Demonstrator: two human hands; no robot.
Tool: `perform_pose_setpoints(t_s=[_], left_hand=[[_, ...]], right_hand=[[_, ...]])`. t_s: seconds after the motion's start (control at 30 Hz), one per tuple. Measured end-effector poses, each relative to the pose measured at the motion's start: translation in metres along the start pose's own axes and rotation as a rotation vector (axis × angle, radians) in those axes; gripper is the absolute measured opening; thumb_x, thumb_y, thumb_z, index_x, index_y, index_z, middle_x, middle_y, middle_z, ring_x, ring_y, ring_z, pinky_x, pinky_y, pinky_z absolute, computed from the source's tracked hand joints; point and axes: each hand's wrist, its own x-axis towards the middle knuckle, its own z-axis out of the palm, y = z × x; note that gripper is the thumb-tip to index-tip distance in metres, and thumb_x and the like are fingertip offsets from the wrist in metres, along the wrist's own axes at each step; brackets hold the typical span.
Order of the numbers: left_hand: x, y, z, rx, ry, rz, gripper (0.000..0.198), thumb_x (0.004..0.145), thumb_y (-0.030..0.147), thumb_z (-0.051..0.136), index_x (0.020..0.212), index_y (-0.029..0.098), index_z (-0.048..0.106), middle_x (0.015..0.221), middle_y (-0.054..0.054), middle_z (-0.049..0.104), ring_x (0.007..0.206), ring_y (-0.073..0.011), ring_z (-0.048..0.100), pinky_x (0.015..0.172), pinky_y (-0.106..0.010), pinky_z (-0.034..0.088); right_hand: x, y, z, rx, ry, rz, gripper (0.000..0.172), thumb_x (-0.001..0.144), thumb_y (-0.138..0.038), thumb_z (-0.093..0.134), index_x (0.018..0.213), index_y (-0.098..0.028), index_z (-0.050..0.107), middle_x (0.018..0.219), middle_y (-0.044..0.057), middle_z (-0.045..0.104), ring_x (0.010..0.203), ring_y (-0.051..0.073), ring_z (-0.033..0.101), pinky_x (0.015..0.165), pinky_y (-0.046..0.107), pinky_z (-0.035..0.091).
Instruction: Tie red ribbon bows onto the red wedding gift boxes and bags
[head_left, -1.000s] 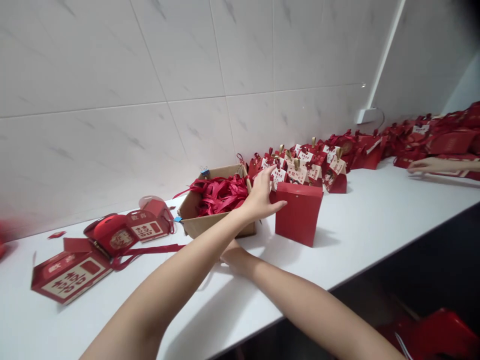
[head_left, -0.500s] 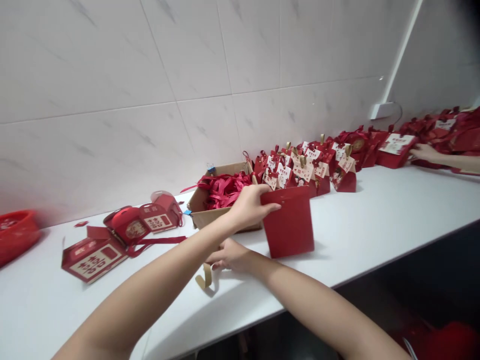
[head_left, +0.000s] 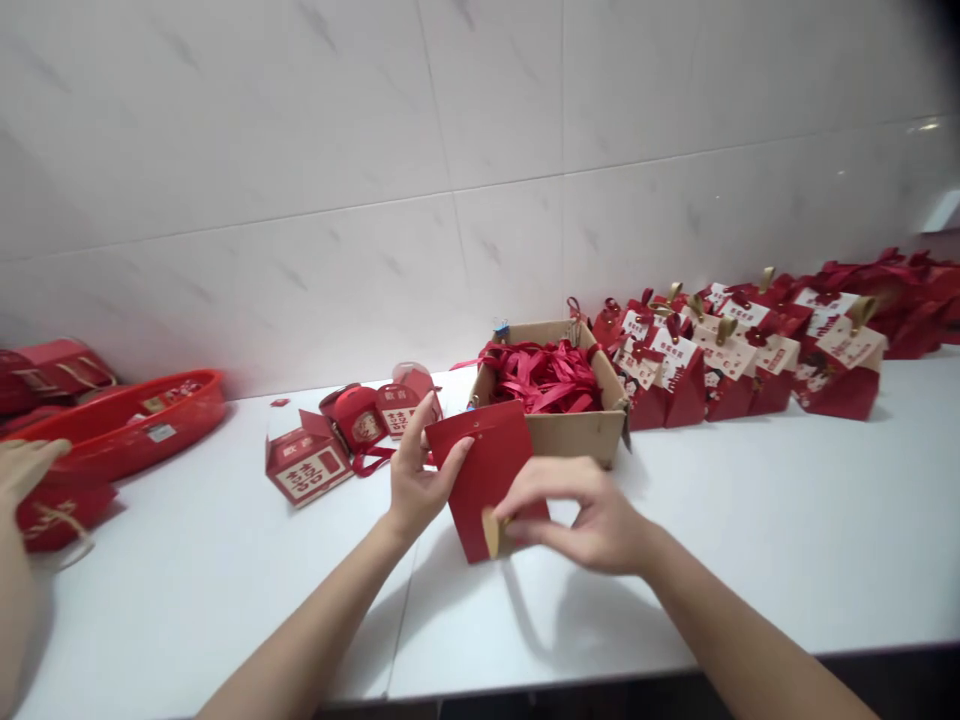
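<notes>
My left hand [head_left: 416, 478] grips the upper left edge of a plain red paper box [head_left: 487, 470] standing tilted on the white counter [head_left: 750, 540]. My right hand [head_left: 585, 520] pinches a small tan strip [head_left: 491, 532] against the box's lower front. Just behind the box sits a cardboard carton [head_left: 559, 430] full of red ribbons [head_left: 551, 372].
Finished red boxes with tags [head_left: 720, 360] line the wall to the right. Flattened and half-folded red boxes [head_left: 307, 465] lie to the left, beside a red plastic basket [head_left: 120, 425]. Another person's hand [head_left: 26, 470] shows at the far left edge.
The red box came toward me and left of the carton. My right hand picked up the tan strip from the counter and brought it to the box. The view turned left.
</notes>
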Motion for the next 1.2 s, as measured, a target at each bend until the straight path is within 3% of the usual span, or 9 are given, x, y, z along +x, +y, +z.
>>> perform_pose_setpoints(t_s=[0.1, 0.23, 0.37, 0.53, 0.63, 0.97, 1.1, 1.2], left_hand=[[-0.006, -0.009, 0.0, 0.126, -0.025, 0.082, 0.032, 0.081, 0.022, 0.063, 0.113, 0.023, 0.058, 0.11, -0.007, 0.067, 0.094, -0.021, 0.066, 0.081, -0.031, 0.054], [-0.009, -0.003, 0.001, 0.048, -0.139, -0.09, 0.016, 0.085, 0.028, 0.059, 0.099, 0.02, 0.06, 0.092, -0.005, 0.068, 0.08, -0.0176, 0.066, 0.07, -0.026, 0.053], [-0.013, 0.002, 0.001, -0.051, -0.185, -0.176, 0.013, 0.083, 0.031, 0.062, 0.088, 0.019, 0.06, 0.085, -0.004, 0.065, 0.077, -0.0171, 0.063, 0.07, -0.027, 0.051], [-0.021, 0.006, 0.003, -0.124, -0.171, -0.096, 0.008, 0.083, 0.024, 0.062, 0.08, 0.017, 0.061, 0.095, -0.008, 0.067, 0.088, -0.0189, 0.064, 0.079, -0.03, 0.051], [-0.026, 0.01, 0.004, -0.203, -0.197, -0.076, 0.003, 0.084, 0.02, 0.061, 0.083, 0.017, 0.061, 0.093, -0.008, 0.07, 0.085, -0.0178, 0.067, 0.076, -0.028, 0.052], [-0.032, 0.011, 0.005, -0.215, -0.206, 0.027, 0.005, 0.085, 0.015, 0.058, 0.089, 0.015, 0.059, 0.089, -0.009, 0.069, 0.081, -0.0165, 0.067, 0.073, -0.027, 0.054], [-0.033, 0.014, 0.005, -0.225, -0.203, 0.093, 0.007, 0.084, 0.014, 0.058, 0.091, 0.015, 0.058, 0.088, -0.01, 0.069, 0.082, -0.0168, 0.067, 0.073, -0.027, 0.054], [-0.035, 0.014, 0.004, -0.235, -0.214, 0.123, 0.01, 0.083, 0.014, 0.059, 0.093, 0.015, 0.057, 0.089, -0.01, 0.068, 0.083, -0.0168, 0.067, 0.074, -0.027, 0.054]], right_hand=[[0.012, 0.005, -0.016, -0.032, 0.21, -0.057, 0.02, 0.078, -0.015, 0.067, 0.092, -0.028, 0.074, 0.081, 0.004, 0.069, 0.076, 0.018, 0.061, 0.071, 0.034, 0.049], [0.02, 0.025, -0.028, 0.112, 0.194, -0.048, 0.021, 0.076, -0.015, 0.069, 0.086, -0.033, 0.075, 0.077, 0.003, 0.066, 0.076, 0.019, 0.058, 0.071, 0.037, 0.048], [0.017, 0.039, -0.017, 0.102, 0.224, -0.07, 0.022, 0.076, -0.015, 0.069, 0.086, -0.033, 0.075, 0.077, 0.003, 0.064, 0.079, 0.019, 0.058, 0.075, 0.038, 0.049], [0.008, 0.047, 0.005, -0.178, 0.321, -0.042, 0.014, 0.076, -0.017, 0.071, 0.082, -0.03, 0.075, 0.121, 0.006, 0.057, 0.117, 0.026, 0.05, 0.098, 0.045, 0.041], [0.005, 0.05, 0.012, -0.25, 0.313, -0.003, 0.013, 0.077, -0.018, 0.069, 0.082, -0.029, 0.074, 0.134, 0.004, 0.049, 0.126, 0.027, 0.044, 0.102, 0.048, 0.036], [0.0, 0.048, 0.02, -0.385, 0.378, -0.147, 0.026, 0.077, -0.007, 0.067, 0.09, -0.029, 0.07, 0.123, 0.004, 0.054, 0.12, 0.024, 0.047, 0.095, 0.041, 0.041], [-0.001, 0.05, 0.027, -0.178, 0.45, -0.116, 0.055, 0.073, -0.006, 0.07, 0.119, -0.031, 0.052, 0.118, 0.005, 0.055, 0.11, 0.021, 0.054, 0.093, 0.04, 0.045], [-0.002, 0.05, 0.027, -0.092, 0.411, -0.065, 0.049, 0.073, -0.007, 0.07, 0.114, -0.027, 0.052, 0.105, 0.004, 0.057, 0.096, 0.019, 0.059, 0.086, 0.037, 0.049]])
